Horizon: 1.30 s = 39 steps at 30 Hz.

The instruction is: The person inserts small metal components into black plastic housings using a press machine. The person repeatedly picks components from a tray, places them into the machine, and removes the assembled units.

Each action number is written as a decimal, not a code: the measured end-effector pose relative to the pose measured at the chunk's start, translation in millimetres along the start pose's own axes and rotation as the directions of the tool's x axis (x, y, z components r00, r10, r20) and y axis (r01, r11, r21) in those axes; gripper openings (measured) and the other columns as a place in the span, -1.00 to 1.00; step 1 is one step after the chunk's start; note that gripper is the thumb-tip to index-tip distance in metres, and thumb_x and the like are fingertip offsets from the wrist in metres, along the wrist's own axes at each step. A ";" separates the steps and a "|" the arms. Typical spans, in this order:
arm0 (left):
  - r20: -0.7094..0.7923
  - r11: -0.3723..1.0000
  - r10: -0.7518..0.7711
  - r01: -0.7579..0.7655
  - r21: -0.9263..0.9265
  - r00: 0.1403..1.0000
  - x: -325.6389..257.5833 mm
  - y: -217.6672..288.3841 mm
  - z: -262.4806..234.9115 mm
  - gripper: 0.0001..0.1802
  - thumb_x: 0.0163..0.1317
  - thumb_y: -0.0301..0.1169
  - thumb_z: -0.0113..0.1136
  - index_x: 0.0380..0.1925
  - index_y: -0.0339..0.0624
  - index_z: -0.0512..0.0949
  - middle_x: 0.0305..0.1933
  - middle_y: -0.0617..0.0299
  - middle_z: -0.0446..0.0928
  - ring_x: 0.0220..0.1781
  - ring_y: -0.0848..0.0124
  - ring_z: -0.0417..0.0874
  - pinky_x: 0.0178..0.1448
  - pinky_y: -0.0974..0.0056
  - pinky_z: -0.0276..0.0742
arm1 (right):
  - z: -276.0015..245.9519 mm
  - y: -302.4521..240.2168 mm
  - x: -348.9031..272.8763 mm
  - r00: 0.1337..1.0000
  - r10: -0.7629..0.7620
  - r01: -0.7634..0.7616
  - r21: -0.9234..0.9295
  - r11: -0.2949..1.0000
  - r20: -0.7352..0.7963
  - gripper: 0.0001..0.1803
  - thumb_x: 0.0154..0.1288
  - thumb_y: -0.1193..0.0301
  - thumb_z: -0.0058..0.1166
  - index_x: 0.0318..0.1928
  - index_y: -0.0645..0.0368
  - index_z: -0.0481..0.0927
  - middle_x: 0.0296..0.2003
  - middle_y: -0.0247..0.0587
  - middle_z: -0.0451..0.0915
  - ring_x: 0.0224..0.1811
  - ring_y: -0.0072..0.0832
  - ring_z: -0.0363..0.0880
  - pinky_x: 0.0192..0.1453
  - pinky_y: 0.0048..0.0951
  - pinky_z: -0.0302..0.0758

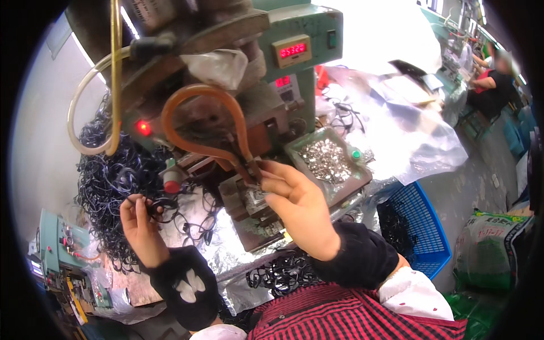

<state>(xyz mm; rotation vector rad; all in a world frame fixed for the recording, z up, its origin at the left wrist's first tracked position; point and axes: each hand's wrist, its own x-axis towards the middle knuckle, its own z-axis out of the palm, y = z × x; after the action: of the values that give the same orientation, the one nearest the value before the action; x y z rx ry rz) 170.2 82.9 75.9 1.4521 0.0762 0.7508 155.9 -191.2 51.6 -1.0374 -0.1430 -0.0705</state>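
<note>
Left hand (pixel 140 224) fingers pinch a black elastic loop (pixel 154 208) (nine o'clock); right hand (pixel 297 204) fingers close at the press die (pixel 252 195), contents unclear.

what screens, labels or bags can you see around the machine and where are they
Upper display: on the green machine head, small rectangle, red glowing digits.
Lower display: just below it, smaller, red digits.
Printed sack: on the floor at far right, green and white, bulging.

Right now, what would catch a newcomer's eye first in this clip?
The green press machine with red digits stands at top centre, the right hand reaching under it. The left hand pinches a black elastic loop before a heap of loops. A tray of metal clips sits right.
</note>
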 end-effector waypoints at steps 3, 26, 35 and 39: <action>0.288 0.940 0.279 -0.199 -0.278 0.916 -38.3 51.3 14.7 -0.88 0.46 -0.45 0.02 -0.07 -0.20 0.41 -0.23 0.23 0.40 -0.35 0.54 0.45 -0.26 0.42 0.51 | -5.0 -19.7 -2.3 0.982 0.169 -0.176 0.082 0.981 0.085 -0.32 0.21 0.74 -0.15 0.39 0.34 0.22 0.19 0.08 0.49 0.17 -0.40 0.50 0.16 -0.53 0.42; 0.463 0.991 0.097 -0.128 0.036 0.881 -94.5 45.7 111.9 -0.86 0.19 -0.64 0.32 -0.25 -0.36 0.59 -0.28 0.18 0.67 -0.25 0.53 0.64 -0.09 0.44 0.54 | -147.8 17.3 52.7 0.841 -0.539 0.120 -0.987 0.105 0.045 -0.91 0.12 0.37 0.28 -0.38 0.09 0.72 -0.26 -0.24 0.68 -0.16 -0.23 0.62 -0.07 -0.25 0.53; 0.489 0.979 0.156 -0.199 0.037 0.858 -91.9 41.3 112.0 -0.80 0.18 -0.63 0.32 -0.18 -0.38 0.60 -0.25 0.15 0.69 -0.25 0.49 0.67 -0.11 0.41 0.57 | -121.8 52.3 98.5 0.820 -0.424 0.361 -0.923 -0.136 0.383 -0.93 0.08 0.45 0.18 -0.37 0.12 0.65 -0.26 -0.25 0.63 -0.15 -0.20 0.58 -0.19 -0.21 0.50; 0.386 0.952 0.218 -0.283 0.119 0.896 -102.6 40.8 98.5 -0.83 0.22 -0.66 0.25 -0.18 -0.37 0.58 -0.22 0.10 0.67 -0.17 0.43 0.67 0.01 0.34 0.55 | -131.0 40.2 71.0 0.803 -0.469 0.386 -0.920 -0.062 0.368 -0.92 0.08 0.47 0.19 -0.37 0.17 0.62 -0.29 -0.16 0.63 -0.19 -0.13 0.58 -0.12 -0.16 0.51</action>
<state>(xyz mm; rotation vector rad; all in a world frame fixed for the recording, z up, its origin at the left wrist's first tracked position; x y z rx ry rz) 121.3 -56.2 88.9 1.7703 -0.3522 0.6772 242.2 -283.1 -37.5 -2.4034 -0.4122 -0.9601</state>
